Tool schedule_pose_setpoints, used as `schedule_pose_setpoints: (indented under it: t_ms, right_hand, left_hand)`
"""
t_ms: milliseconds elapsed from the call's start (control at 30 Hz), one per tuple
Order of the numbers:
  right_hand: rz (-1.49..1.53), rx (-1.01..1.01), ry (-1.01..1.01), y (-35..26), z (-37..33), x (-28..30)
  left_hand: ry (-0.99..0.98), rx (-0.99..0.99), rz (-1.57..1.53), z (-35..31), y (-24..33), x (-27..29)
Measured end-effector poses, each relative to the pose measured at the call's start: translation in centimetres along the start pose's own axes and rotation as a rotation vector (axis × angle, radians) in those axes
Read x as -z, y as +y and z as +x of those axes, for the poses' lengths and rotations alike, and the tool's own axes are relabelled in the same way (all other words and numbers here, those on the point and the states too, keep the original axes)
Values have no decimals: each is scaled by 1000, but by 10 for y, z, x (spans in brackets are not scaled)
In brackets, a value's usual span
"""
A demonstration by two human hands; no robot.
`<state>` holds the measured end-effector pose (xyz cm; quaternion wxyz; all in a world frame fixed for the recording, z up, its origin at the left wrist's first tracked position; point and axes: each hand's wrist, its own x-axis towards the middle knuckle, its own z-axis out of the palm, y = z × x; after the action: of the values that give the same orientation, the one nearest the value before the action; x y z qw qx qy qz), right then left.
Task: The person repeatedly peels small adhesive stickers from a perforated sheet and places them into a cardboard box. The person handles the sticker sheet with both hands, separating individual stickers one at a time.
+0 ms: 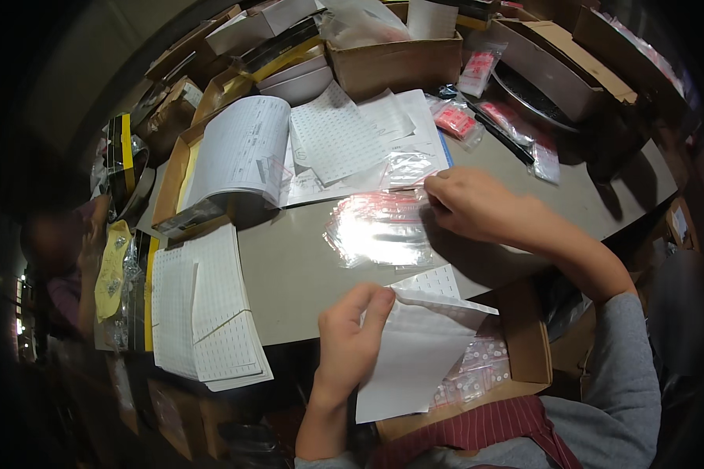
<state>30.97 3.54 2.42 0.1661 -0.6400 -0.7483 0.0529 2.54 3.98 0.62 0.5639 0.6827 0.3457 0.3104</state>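
Note:
My left hand (346, 338) pinches a folded white label sheet (414, 352) between thumb and fingers, near the table's front edge. Small printed marks show on the sheet's turned-over upper part. My right hand (481, 207) is closed, its fingertips at the right end of a fanned stack of clear zip bags (371, 227) with red lines. Whatever its fingers pinch, if anything, is too small to make out. Glare whitens the middle of the stack. Under the sheet, an open cardboard box (528, 340) by my lap holds small bags of white round pieces (485, 366).
At the left lies a banded stack of label sheets (211, 313). Behind it, an open booklet (238, 156) leans in a cardboard tray, beside loose printed sheets (344, 133). A black pen (504, 137) and red-marked bag packs (455, 121) lie at the right. Boxes (395, 66) line the back.

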Motion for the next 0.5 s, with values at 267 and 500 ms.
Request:
schedule_pose_setpoints:
  t_ms: [267, 500]
  right_hand:
    - [83, 3, -89, 2, 3, 38]
    - [358, 81, -219, -19, 19, 26]
  left_hand:
    - [-18, -57, 65, 1, 3, 3]
    - [-68, -142, 73, 1, -1, 7]
